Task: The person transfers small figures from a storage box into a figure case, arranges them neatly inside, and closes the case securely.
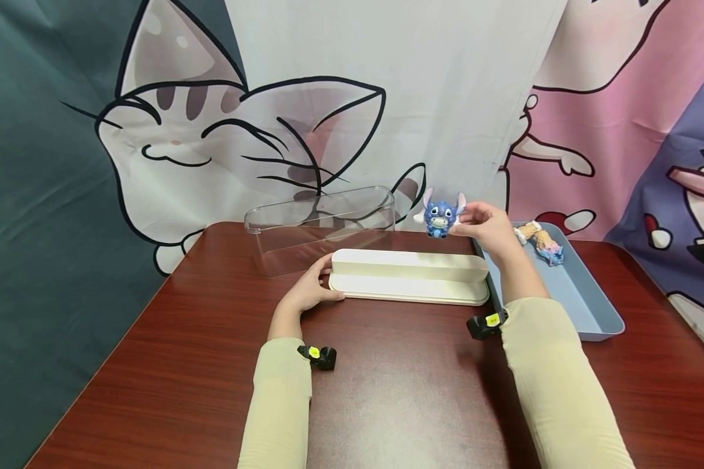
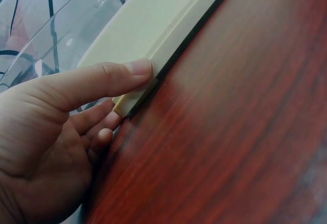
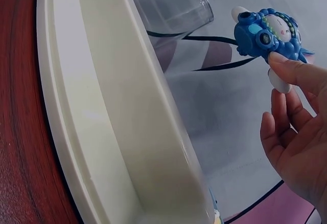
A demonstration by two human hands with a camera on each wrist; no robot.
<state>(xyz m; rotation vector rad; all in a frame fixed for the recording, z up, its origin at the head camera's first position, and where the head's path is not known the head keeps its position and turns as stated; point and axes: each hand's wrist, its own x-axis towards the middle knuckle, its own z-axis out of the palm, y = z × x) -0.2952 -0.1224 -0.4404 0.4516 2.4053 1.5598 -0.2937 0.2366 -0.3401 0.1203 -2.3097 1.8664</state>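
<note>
Raised above the far right end of a cream two-step stand, a small blue big-eared figurine is pinched between the thumb and fingers of my right hand. In the head view its face points toward me. The right wrist view shows the figurine from another side, with a round pale face on it and the thumb pressed to its body. My left hand grips the left end of the stand, its thumb lying along the front edge and other fingers around the end, as the left wrist view shows.
Behind the stand, to the left, a clear plastic cover stands on the brown table. At the right is a blue tray with small figurines near its far end. A printed cloth hangs behind the table.
</note>
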